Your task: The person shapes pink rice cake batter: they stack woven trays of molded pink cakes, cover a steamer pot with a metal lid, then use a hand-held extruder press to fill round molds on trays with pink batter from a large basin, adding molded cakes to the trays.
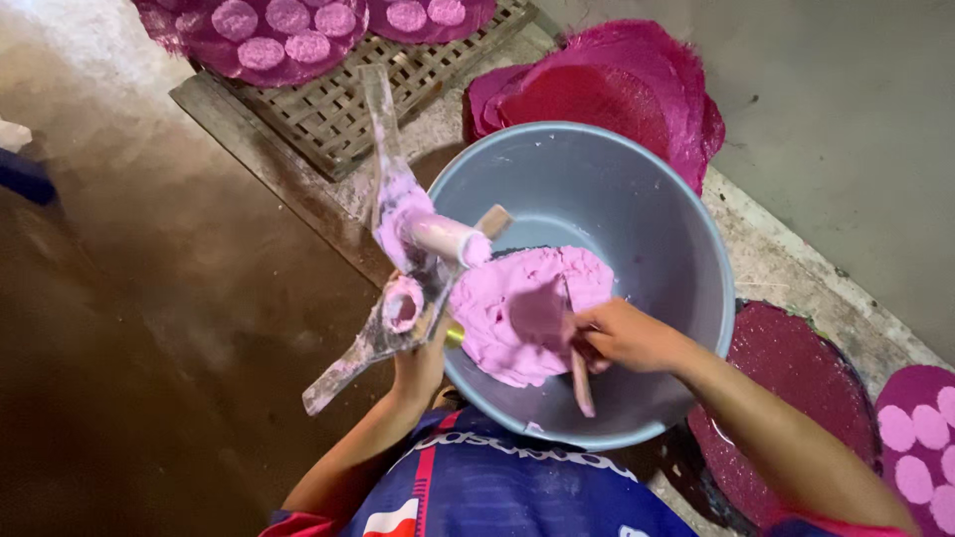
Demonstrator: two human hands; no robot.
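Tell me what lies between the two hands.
In the head view, pink dough and the grey basin's near rim lie between the left hand, gripping a dough-smeared tool, and the right hand.

A dough-smeared press (398,268) with two long flat handles opened into a V is held upright at the rim of a grey-blue basin (647,209); a white tube sticks out sideways from its hinge. Soft pink dough (517,308) lies heaped in the basin bottom. A flat wooden paddle (580,373) stands dug into the dough.
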